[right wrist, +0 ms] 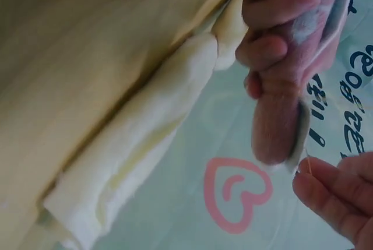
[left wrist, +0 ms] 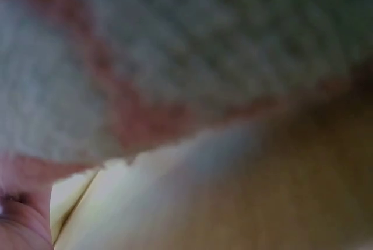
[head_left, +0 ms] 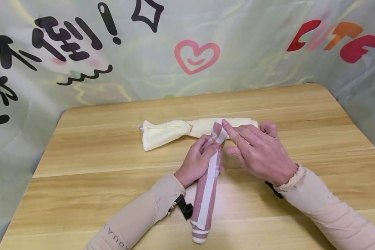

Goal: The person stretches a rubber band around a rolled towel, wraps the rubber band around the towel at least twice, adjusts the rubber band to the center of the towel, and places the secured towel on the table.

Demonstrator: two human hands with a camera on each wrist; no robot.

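My left hand [head_left: 195, 161] grips a rolled pink-and-white towel [head_left: 201, 201] near its upper end, thumb over the white strip running along it. In the right wrist view, the left fingers [right wrist: 280, 5] wrap round the roll, which narrows below them to a rounded end [right wrist: 274, 130]. My right hand [head_left: 264, 151] has its index finger stretched to that end, the thumb held apart. A thin elastic band [right wrist: 309, 165] shows at a right fingertip. Behind both hands lies a rolled cream towel [head_left: 165, 133], cinched by an orange-brown band [head_left: 190, 128]. Blurred cloth [left wrist: 221, 46] fills much of the left wrist view.
Everything is over a light wooden table [head_left: 97, 194] with rounded back corners. A printed fabric backdrop [head_left: 253, 52] rises behind it, bearing a pink heart [head_left: 197, 41] and lettering. Black camera mounts [head_left: 184, 207] sit at the wrists.
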